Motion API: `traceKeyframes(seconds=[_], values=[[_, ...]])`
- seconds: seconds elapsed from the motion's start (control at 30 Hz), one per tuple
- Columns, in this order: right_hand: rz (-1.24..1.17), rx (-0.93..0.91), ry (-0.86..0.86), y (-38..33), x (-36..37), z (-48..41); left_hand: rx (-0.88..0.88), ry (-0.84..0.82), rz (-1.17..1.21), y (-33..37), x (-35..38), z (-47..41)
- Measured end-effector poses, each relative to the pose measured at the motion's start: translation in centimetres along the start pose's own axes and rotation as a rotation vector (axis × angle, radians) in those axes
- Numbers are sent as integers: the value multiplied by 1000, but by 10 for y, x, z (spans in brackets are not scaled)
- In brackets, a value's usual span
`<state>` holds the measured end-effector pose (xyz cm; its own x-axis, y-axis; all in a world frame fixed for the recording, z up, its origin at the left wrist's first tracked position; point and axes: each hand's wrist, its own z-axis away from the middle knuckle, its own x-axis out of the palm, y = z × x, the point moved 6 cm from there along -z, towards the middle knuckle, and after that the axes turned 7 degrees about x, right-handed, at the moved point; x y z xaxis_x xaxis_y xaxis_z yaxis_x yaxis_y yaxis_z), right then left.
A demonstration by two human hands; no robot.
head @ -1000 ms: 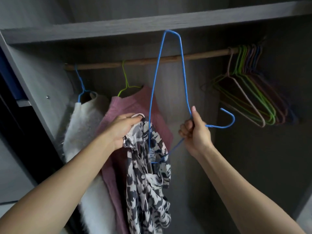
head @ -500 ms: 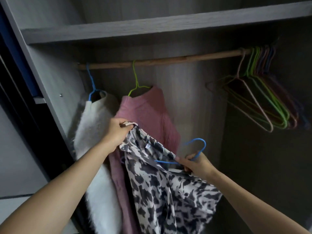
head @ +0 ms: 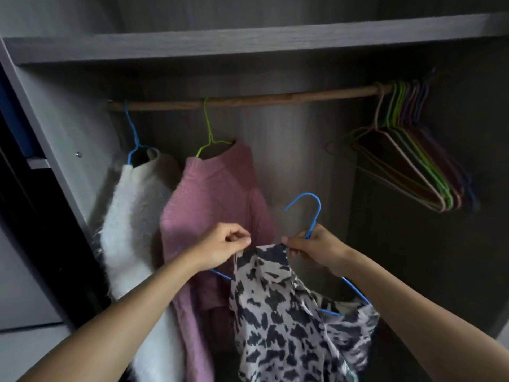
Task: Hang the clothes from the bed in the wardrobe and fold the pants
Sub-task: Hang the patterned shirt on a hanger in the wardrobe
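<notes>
A black-and-white patterned garment [head: 289, 307] hangs on a blue wire hanger [head: 314, 213] in front of the open wardrobe. My left hand [head: 223, 244] pinches the garment's top edge on its left side. My right hand [head: 316, 248] grips the hanger at its neck and pinches the top edge on the right. The hanger's hook sticks up above my right hand, below the wooden rail [head: 248, 102]. Its blue arms show at both sides under the fabric.
On the rail hang a white fluffy garment [head: 132, 216] on a blue hanger and a pink sweater [head: 217, 194] on a green hanger. Several bare coloured hangers [head: 413, 166] bunch at the rail's right end. A grey shelf [head: 248, 40] runs above.
The blue hanger went from upright, outside the garment, to lying inside it with the hook up. My hands came together at the garment's top edge.
</notes>
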<state>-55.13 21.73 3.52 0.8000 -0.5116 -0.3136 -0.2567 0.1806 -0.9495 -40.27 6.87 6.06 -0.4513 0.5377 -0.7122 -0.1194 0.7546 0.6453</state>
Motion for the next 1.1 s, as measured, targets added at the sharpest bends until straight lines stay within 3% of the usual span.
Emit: traceKeyframes(seconds=[0.2, 0.4, 0.53, 0.6, 0.67, 0.73, 0.8, 0.9, 1.0, 1.1], values=[[33, 6, -10, -12, -11, 1, 64, -131, -184, 3, 23, 1], [-101, -26, 41, -13, -54, 1, 116, 36, -3, -2, 12, -6], [-496, 205, 555, 77, -106, -2, 133, 68, -90, 1, -9, -8], [-553, 384, 705, 136, -109, 3, 138, 94, -94, 7, -17, -9], [-559, 572, 642, 186, -87, 9, 142, 106, -71, 12, -22, -9], [-471, 699, 404, 209, -41, 14, 133, 115, -22, 15, -25, -9], [-326, 698, 144, 206, 8, 12, 128, 130, 18, 19, -29, -8], [-116, 623, -103, 184, 64, 1, 139, 142, 115, 28, -31, -8], [82, 616, -145, 175, 80, -7, 144, 134, 204, 29, -36, -6], [-206, 674, -21, 186, 40, -7, 168, 145, 130, 18, -46, 2]])
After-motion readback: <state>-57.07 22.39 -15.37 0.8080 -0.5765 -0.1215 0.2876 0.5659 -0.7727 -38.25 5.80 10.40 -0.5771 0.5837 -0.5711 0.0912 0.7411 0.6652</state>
